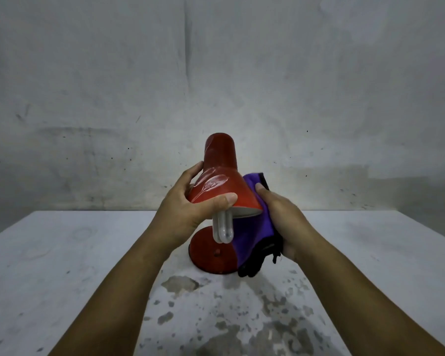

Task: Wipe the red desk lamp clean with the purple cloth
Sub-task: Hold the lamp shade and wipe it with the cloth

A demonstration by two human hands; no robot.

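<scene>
The red desk lamp [220, 181] stands at the middle of the table, its shade tipped toward me with a white bulb [223, 231] sticking out below. My left hand [190, 204] grips the shade from the left, thumb across the front rim. My right hand [280, 217] holds the purple cloth [247, 232] against the shade's right side. The cloth has a black edge and hangs down over the round red base [208, 250].
The white table [62, 253] has worn, stained patches near its front centre. A scuffed grey wall [216, 73] rises just behind the table's far edge.
</scene>
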